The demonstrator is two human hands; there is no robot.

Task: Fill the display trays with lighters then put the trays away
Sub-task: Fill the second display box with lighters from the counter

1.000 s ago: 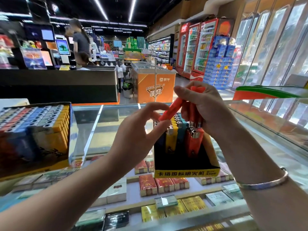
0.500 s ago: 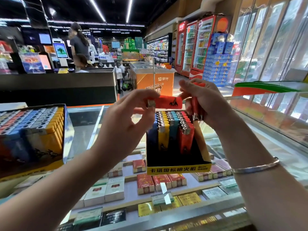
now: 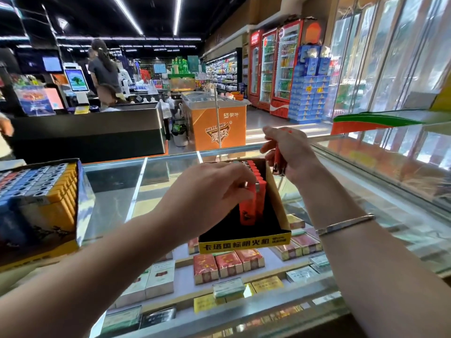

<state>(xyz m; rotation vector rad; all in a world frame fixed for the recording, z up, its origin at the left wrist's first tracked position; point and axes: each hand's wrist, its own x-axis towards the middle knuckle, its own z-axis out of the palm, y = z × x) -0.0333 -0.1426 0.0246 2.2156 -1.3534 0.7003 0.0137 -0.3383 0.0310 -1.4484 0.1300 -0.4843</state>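
Note:
A black display tray with a yellow front (image 3: 244,243) stands on the glass counter, partly filled with upright lighters. My left hand (image 3: 210,193) pinches the metal top of an orange lighter (image 3: 247,211) standing at the front of the tray's right-hand row. Behind the tray, my right hand (image 3: 286,152) grips a small bunch of orange lighters (image 3: 278,162) with their metal heads pointing down. The tray's left rows are hidden by my left hand. A second tray (image 3: 36,203), full of blue, grey and yellow lighters, sits at the left.
The glass counter (image 3: 114,191) shows cigarette packs (image 3: 227,264) on shelves beneath it. A glass shelf edge (image 3: 366,152) runs along the right. A checkout desk (image 3: 85,132), an orange freezer and a person stand beyond the counter.
My left hand took one orange lighter from my right hand, turned it upright and lowered it into the tray's right row. My right hand stayed behind the tray with its bunch.

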